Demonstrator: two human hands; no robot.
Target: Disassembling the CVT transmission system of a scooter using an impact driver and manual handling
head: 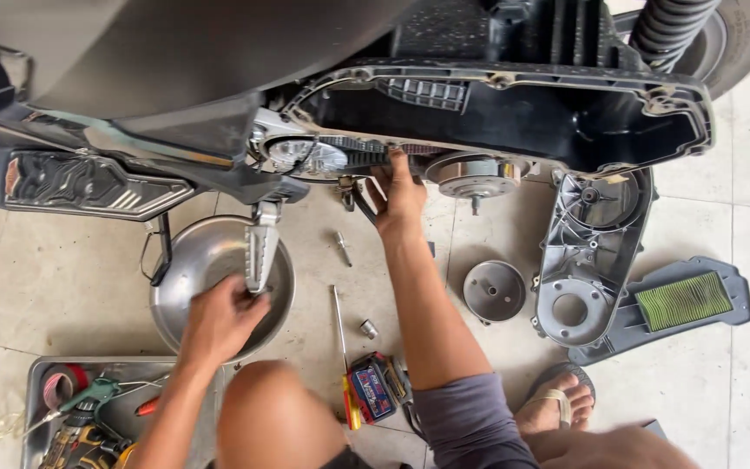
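right hand (pixel 399 193) fingers touch the drive belt (pixel 366 149); left hand (pixel 219 314) grips footpeg (pixel 260 247).

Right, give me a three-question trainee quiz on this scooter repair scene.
1. True or false: the right hand reaches up to the drive belt in the open engine case.
2. What does the left hand rest on?
A. the green air filter
B. the rim of the metal bowl
C. the round clutch bell
3. Fill in: the removed grey case cover lies on the ____, between the clutch bell and the air filter.

Key: 1 true; 2 B; 3 floor.
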